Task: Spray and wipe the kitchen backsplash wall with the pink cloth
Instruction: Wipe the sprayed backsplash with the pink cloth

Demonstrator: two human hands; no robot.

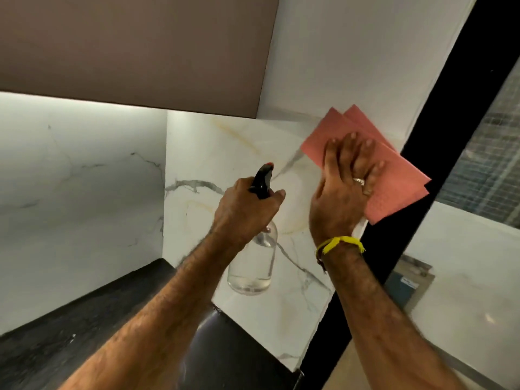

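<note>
My right fingers (350,153) are spread out flat and press the pink cloth (394,175) against the backsplash wall (213,153). They are not curled around it; the flat right hand (343,190) just pushes it on the stone. The cloth is folded and sits high up on the white marble, close to the black frame (439,114) at the wall's right edge.

My left hand (247,204) is wrapped tight around the neck of the spray bottle (250,266). The bottle is clear, and its black nozzle (263,178) points at the wall, just left of the cloth. I can't see the finger on the trigger.

I think I am in the wiping step now, up in the top right corner. Next I should slide the cloth down and left over the marble, pressing evenly. The dark counter (70,319) lies below, and a brown cabinet (135,49) hangs above.
</note>
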